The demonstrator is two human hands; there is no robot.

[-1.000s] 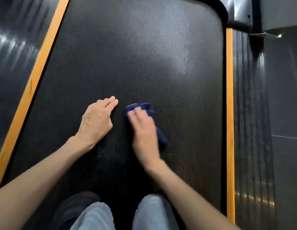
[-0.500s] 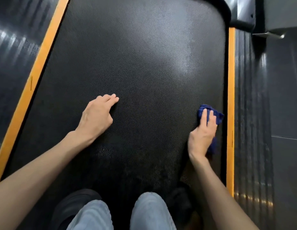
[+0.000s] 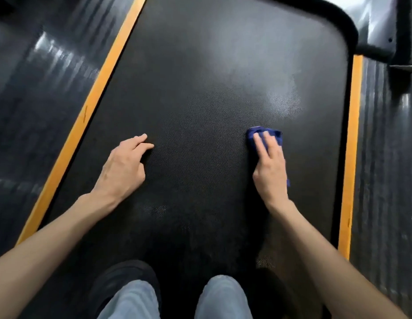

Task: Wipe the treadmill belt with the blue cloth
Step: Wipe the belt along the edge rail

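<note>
**Cloth pinned flat near the belt's right edge**

The right hand (image 3: 270,166) lies flat, fingers straight, pressing the blue cloth (image 3: 277,136) onto the treadmill belt (image 3: 212,77), near the right edge but short of the orange strip (image 3: 352,146). The cloth shows past the fingertips and at the wrist side, so its long axis runs along the belt. The left hand (image 3: 122,169) rests on the belt toward the left edge, fingers loosely bent, holding nothing. Most of the belt's width lies to the cloth's left, so the next stroke likely sweeps that way.

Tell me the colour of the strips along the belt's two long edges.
Orange-yellow, both strips; the head view shows them plainly.
</note>
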